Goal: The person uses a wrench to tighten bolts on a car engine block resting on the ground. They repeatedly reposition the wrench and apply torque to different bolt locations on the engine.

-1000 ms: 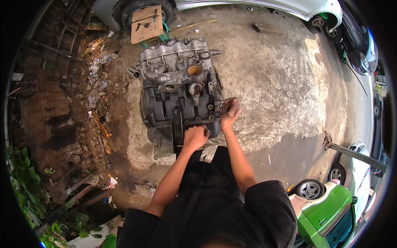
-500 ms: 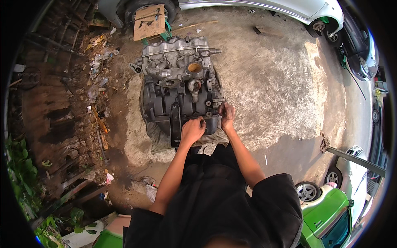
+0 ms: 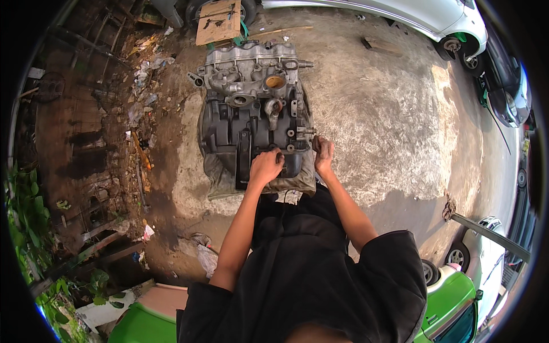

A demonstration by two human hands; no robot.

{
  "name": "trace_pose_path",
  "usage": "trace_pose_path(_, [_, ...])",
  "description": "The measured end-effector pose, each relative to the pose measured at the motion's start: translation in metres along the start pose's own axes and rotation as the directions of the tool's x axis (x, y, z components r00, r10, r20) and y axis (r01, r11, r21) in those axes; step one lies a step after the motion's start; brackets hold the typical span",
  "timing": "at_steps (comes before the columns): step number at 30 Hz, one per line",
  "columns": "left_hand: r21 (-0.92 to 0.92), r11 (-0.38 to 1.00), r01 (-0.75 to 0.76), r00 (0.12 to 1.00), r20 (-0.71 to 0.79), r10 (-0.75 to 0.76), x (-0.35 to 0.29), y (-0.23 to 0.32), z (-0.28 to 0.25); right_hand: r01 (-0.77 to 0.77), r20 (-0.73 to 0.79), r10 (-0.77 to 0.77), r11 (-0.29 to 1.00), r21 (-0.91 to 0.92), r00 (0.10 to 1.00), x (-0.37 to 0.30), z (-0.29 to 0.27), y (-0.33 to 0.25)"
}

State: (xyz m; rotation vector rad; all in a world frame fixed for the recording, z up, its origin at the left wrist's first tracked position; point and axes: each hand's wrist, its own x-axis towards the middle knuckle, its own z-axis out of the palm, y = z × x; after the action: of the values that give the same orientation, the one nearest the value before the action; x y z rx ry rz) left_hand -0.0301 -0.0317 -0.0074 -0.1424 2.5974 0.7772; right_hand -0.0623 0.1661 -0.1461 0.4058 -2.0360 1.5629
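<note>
A car engine (image 3: 227,131) lies in front of me, with its grey metal upper half on the far side and a black block nearer. My left hand (image 3: 266,166) rests on the near edge of the black lower part, fingers curled; whatever is in them, if anything, is hidden. Just left of it, a long black bracket (image 3: 243,157) runs toward me. Beside the engine's right side is my right hand (image 3: 324,155), its blackened fingers bent together near a short metal shaft end (image 3: 306,134). I cannot make out what those fingers hold.
Under the engine is a dirty grey cloth (image 3: 220,186). Beyond it, a cardboard sheet (image 3: 219,23) with tools lies on a green stand. Rubbish (image 3: 143,86) and planks line the left. Parked cars stand around, including a green car (image 3: 452,303) at lower right.
My right hand has drawn back from the shaft end, a little toward me and outward, so the shaft shows more. My left hand stays at the engine's near edge. The whole view has shifted slightly.
</note>
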Motion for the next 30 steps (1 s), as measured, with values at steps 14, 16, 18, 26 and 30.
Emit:
trace_pose_path(14, [-0.061, 0.998, -0.011, 0.994, -0.107, 0.005, -0.008, 0.002, -0.001, 0.199, 0.183, -0.212, 0.976, 0.085, 0.96, -0.044, -0.001, 0.013])
trace_pose_path(16, [-0.046, 0.999, -0.008, 0.995, -0.104, 0.004, -0.009, 0.003, -0.001, 0.193, 0.187, -0.204, 0.978, 0.075, 0.961, -0.043, -0.004, 0.007])
trace_pose_path(18, [-0.049, 0.999, 0.001, 0.995, -0.1, -0.006, -0.011, 0.004, -0.002, 0.238, 0.166, -0.248, 0.968, 0.077, 0.955, -0.038, -0.006, -0.003])
trace_pose_path(26, [-0.063, 0.998, -0.007, 0.992, -0.129, -0.001, -0.012, 0.004, -0.001, -0.337, 0.348, 0.196, 0.848, 0.41, 0.917, 0.009, -0.004, -0.056])
trace_pose_path(30, [-0.042, 0.999, -0.013, 0.991, -0.134, 0.008, -0.012, 0.005, -0.002, -0.213, 0.199, 0.145, 0.9, 0.381, 0.969, 0.01, 0.003, -0.064])
